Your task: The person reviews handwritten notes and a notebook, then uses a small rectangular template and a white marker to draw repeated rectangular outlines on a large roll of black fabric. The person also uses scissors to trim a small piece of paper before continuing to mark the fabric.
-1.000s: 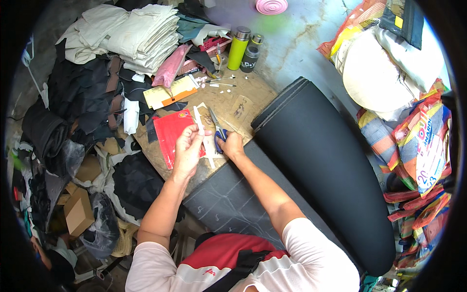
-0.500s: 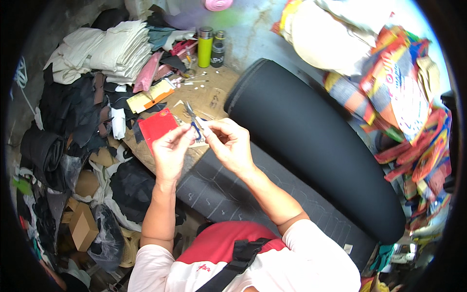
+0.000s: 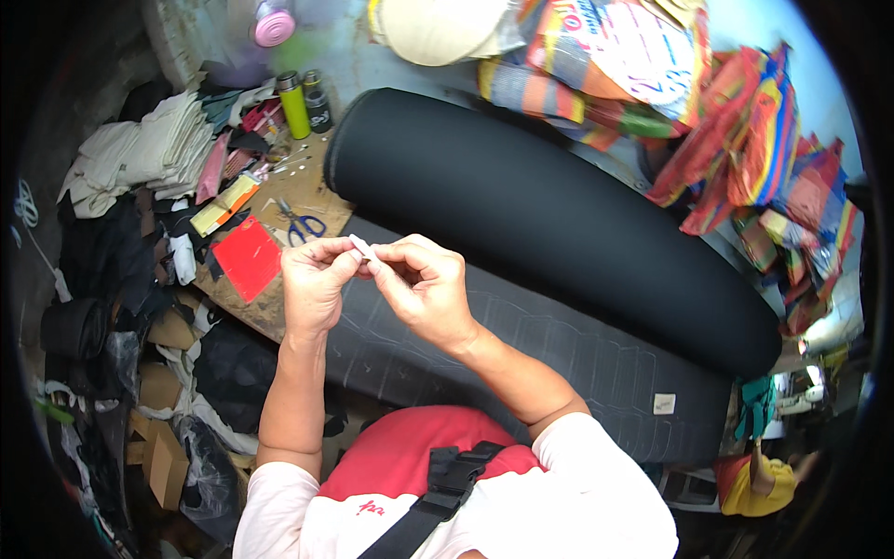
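Note:
Between both hands I hold a small pale piece of what looks like chalk (image 3: 361,247). My left hand (image 3: 315,287) pinches one end between thumb and forefinger. The fingertips of my right hand (image 3: 430,291) close on the other end, and both hands nearly touch. Below them lies dark fabric (image 3: 568,368) with many pale drawn lines. Blue-handled scissors (image 3: 307,226) rest on the wooden tabletop (image 3: 319,192), just beyond my left hand. A flat red packet (image 3: 248,258) is to the left of them.
A thick black fabric roll (image 3: 531,210) lies across the table's far side. Folded pale cloth (image 3: 149,154), a lime-green flask (image 3: 293,107) and a yellow-orange booklet (image 3: 225,205) are at far left. Colourful bags (image 3: 745,140) hang behind. A person in yellow (image 3: 759,483) is at lower right.
The view has turned rightward. My hands have moved right, off the scissors and over the marked fabric, so the pale piece shows. A person in yellow has come into view at lower right.

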`<state>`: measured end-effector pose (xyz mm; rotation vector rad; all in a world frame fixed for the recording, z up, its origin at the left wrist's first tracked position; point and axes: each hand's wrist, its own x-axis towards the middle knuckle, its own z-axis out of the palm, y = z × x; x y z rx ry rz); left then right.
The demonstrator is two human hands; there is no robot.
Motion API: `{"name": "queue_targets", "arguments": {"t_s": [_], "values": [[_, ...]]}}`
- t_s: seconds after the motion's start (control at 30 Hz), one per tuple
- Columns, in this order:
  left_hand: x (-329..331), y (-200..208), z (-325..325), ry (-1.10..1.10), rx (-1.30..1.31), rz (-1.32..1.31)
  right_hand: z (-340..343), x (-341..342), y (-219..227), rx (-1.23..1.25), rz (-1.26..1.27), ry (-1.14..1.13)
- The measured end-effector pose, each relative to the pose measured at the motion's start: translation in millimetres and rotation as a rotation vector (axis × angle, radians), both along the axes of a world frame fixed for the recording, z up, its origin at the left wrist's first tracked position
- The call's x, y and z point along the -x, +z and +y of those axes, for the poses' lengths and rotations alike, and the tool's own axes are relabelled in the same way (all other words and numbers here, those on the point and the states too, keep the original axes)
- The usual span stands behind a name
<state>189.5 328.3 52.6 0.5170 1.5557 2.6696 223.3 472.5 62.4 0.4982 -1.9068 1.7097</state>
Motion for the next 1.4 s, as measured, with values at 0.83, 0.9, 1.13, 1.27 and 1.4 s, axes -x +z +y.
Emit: {"name": "queue_targets", "arguments": {"t_s": [0.83, 0.9, 1.13, 1.27, 1.4], "values": [[-168, 23, 263, -0.498, 0.038, 0.128, 232, -233, 15, 0.013, 0.049, -0.383], [-173, 23, 267, -0.501, 0.032, 0.139, 234, -236, 12, 0.044, 0.084, -0.399], [-176, 19, 260, -0.446, 0.056, 0.158, 227, -231, 3, 0.148, 0.099, -0.335], [-165, 12, 241, -0.389, 0.047, 0.156, 209, -217, -1, 0.17, 0.077, -0.278], [-139, 9, 216, -0.388, 0.071, 0.151, 183, -195, -2, 0.229, 0.016, -0.256]]}}
